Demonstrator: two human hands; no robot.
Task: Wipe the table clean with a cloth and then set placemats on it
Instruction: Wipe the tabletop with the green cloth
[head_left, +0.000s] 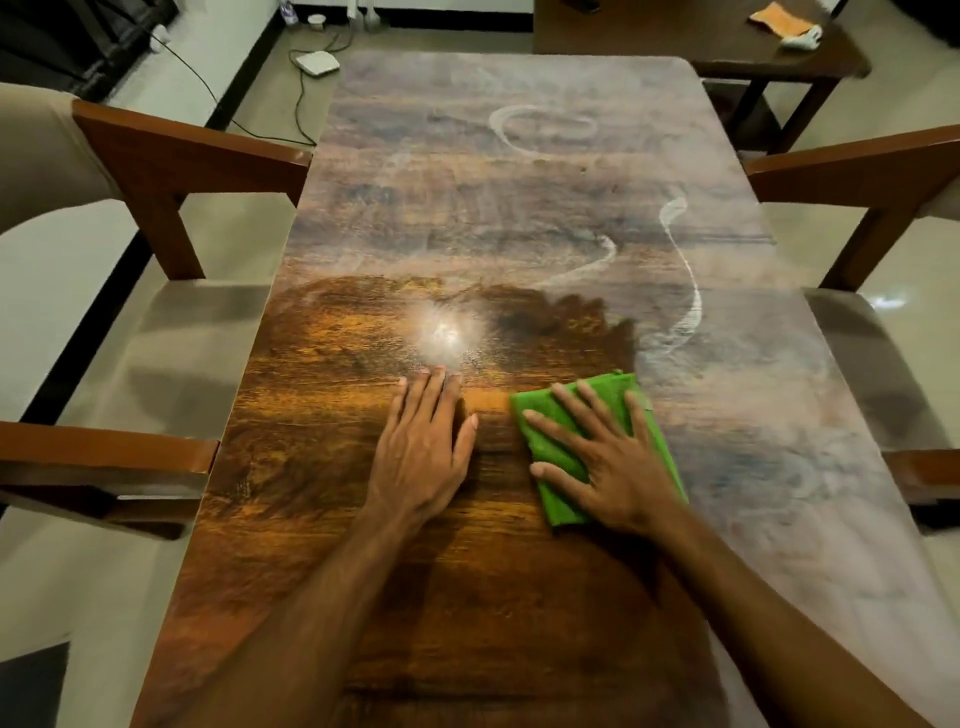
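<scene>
Right hand (608, 457), fingers spread flat, presses green cloth (561, 457); left hand (423, 452) flat, empty; overlap strokes toward dusty upper-right table (519, 208).

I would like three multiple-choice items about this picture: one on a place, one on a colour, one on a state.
1. The cloth lies: A on a chair; B under the right hand; C on the floor.
2. The cloth's colour is: A white; B blue; C green.
3. The far half of the table is: A dusty; B wiped to a shine; C covered by placemats.

Answers: B, the hand's spread fingers press on it. C, it shows bright green. A, the wood looks dull and grey there.
</scene>
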